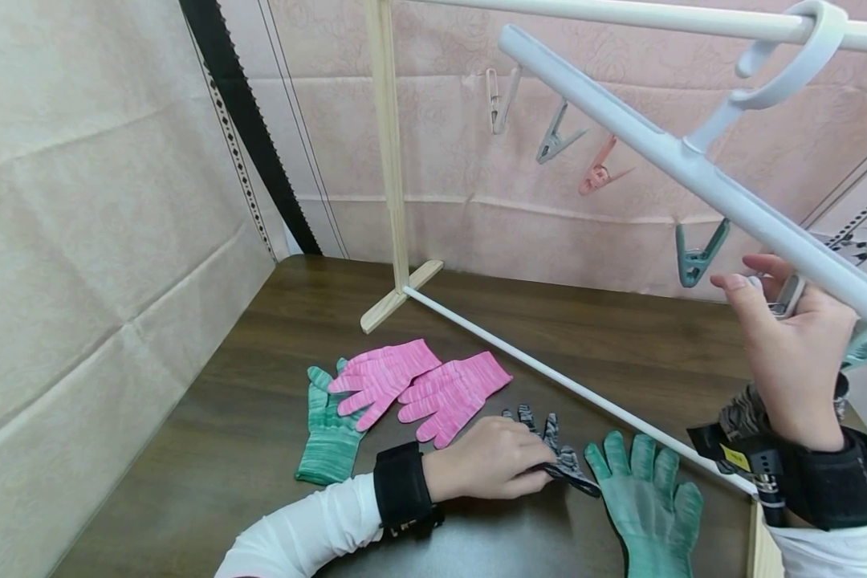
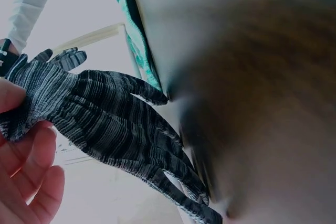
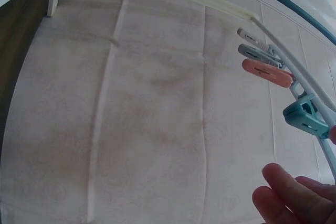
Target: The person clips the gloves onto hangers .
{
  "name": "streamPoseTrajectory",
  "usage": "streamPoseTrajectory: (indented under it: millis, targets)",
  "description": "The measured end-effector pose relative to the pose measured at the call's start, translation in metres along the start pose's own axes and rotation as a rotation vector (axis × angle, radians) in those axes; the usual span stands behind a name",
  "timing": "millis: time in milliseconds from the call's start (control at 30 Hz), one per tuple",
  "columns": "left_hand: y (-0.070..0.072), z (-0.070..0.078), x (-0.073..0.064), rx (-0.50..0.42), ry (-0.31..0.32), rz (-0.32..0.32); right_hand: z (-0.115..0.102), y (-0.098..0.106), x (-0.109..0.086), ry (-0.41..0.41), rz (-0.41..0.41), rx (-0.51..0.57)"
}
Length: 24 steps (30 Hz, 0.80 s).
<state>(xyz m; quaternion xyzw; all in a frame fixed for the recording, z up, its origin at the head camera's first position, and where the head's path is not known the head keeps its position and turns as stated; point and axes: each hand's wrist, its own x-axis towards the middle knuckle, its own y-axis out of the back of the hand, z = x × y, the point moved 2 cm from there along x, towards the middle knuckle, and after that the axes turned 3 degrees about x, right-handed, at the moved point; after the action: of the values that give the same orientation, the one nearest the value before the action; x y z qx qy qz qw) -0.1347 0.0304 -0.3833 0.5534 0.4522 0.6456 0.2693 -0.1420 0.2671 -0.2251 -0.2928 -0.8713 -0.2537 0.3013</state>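
My left hand (image 1: pixel 487 459) is low over the table and pinches a black-and-grey knit glove (image 2: pixel 121 114) by its cuff; the glove's fingers hang toward the tabletop. Up at the pale blue hanger (image 1: pixel 621 112), my right hand (image 1: pixel 798 345) pinches a grey clothespin (image 1: pixel 789 295) between thumb and fingers, partly hidden. Behind the right wrist shows a patch of similar black-and-grey knit (image 1: pixel 742 416). Beside the left hand lies a green glove (image 1: pixel 650 502). Two pink gloves (image 1: pixel 451 393) and another green glove (image 1: pixel 330 437) lie farther left.
From the hanger hang a teal clothespin (image 1: pixel 697 255), a pink clothespin (image 1: pixel 598 172), a grey-blue one and a whitish one. The hanger hooks over a white rod (image 1: pixel 621 11) on a wooden stand (image 1: pixel 388 152). A lower white rod (image 1: pixel 549 371) crosses above the brown table (image 1: pixel 209 449).
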Motion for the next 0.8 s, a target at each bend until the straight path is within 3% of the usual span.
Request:
streamPoseTrajectory:
  millis: [267, 500, 633, 800]
  targets:
    - [0.005, -0.002, 0.009, -0.036, 0.057, 0.100, 0.004, -0.002, -0.003, 0.026, -0.036, -0.054]
    - [0.007, -0.006, 0.015, -0.073, 0.092, 0.052, 0.033, -0.002, 0.001, 0.054, -0.066, -0.017]
    - [0.006, -0.009, 0.017, -0.118, 0.127, 0.042, 0.022, -0.002, -0.003, 0.040, -0.084, -0.039]
    - [0.008, -0.012, 0.023, -0.163, 0.159, 0.091, 0.004, -0.003, -0.006, 0.004, -0.094, -0.021]
